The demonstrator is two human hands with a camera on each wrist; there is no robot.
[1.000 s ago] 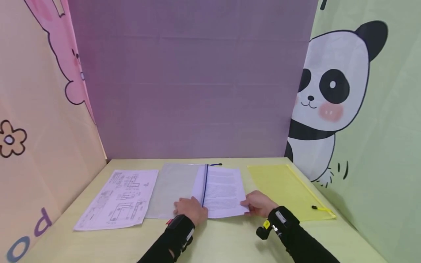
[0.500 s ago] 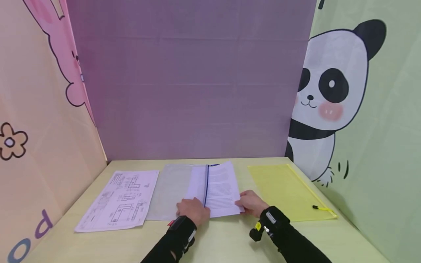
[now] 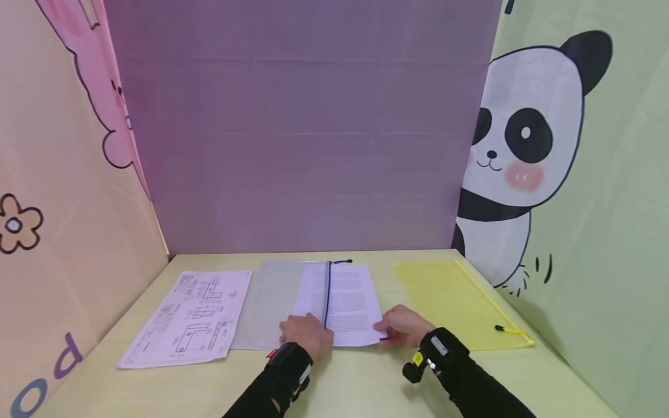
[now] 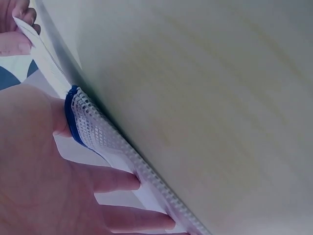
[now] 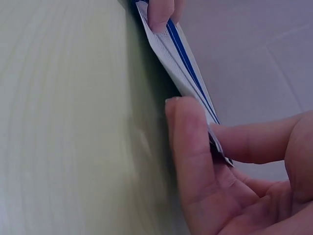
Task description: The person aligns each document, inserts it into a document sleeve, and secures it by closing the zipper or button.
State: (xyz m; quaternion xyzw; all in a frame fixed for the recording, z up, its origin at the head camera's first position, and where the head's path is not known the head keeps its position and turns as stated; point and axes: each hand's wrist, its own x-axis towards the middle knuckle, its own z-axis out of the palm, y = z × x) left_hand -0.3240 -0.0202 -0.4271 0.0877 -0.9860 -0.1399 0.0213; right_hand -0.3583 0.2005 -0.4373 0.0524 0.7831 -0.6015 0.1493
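Observation:
A clear mesh zip document pouch (image 3: 266,305) with a blue zipper lies mid-table, its zipped side facing right. Printed sheets of paper (image 3: 352,307) lie partly inside it and stick out to the right past the zipper. My left hand (image 3: 307,335) grips the pouch at its near edge by the zipper end; the mesh edge (image 4: 132,149) shows along the fingers in the left wrist view. My right hand (image 3: 405,326) pinches the near right corner of the sheets between thumb and fingers, and the thin paper edge (image 5: 171,68) shows in the right wrist view.
To the left lies a sheet with technical drawings (image 3: 190,319). A yellow zip pouch (image 3: 455,305) with a black-tipped pull lies on the right. The pale wooden table (image 3: 360,389) meets a purple backdrop (image 3: 308,128) behind, with printed cloth on both sides.
The sheets have moved left, deeper into the pouch, with my right hand. Their far end lifted half a second ago and is lower now. My left hand has barely moved.

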